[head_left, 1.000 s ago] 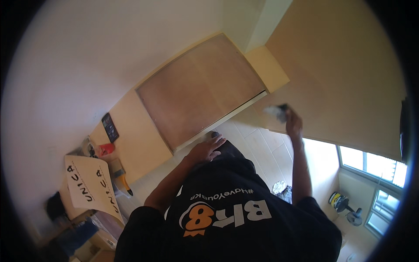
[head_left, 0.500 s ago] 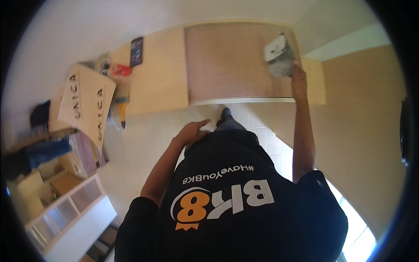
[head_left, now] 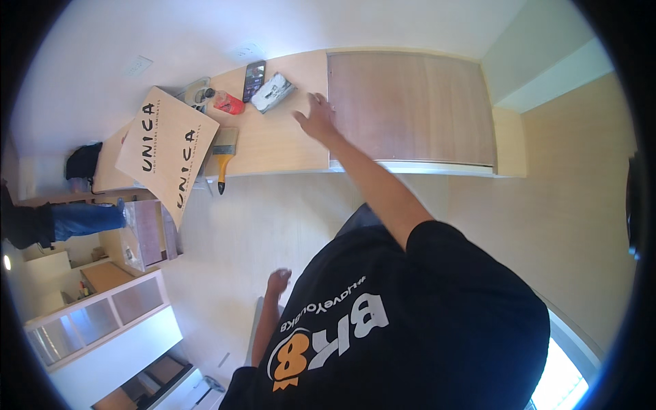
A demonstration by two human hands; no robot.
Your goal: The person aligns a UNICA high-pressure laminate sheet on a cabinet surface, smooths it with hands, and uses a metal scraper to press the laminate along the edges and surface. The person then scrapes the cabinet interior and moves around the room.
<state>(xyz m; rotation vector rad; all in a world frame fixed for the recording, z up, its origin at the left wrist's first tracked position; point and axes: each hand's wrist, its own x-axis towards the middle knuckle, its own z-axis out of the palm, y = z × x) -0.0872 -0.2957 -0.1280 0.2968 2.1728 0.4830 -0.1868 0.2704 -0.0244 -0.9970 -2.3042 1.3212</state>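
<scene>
My right hand (head_left: 316,117) is stretched over the pale wood counter (head_left: 287,152), fingers apart and holding nothing. Left of its fingertips lies a folded grey-and-white rag (head_left: 272,92), apart from the hand. Beside the rag are a dark phone (head_left: 254,80) and a red bottle (head_left: 228,102) with a dark cap. A wide paintbrush (head_left: 224,157) with a yellow handle rests across the counter's front edge. Low by my torso hangs my left hand (head_left: 279,280), loosely open and touching nothing I can see.
A reddish-brown panel (head_left: 410,109) is set into the counter at right. A large tan printed sheet (head_left: 167,147) overhangs the counter's left part. Farther left, a person in blue jeans (head_left: 89,220) stands near a white-framed glazed cabinet (head_left: 140,304). A wood-toned wall (head_left: 567,171) rises at right.
My right hand has moved left from the brown panel and let go of the rag, which now lies by the phone. My left hand has dropped lower. My view has shifted.
</scene>
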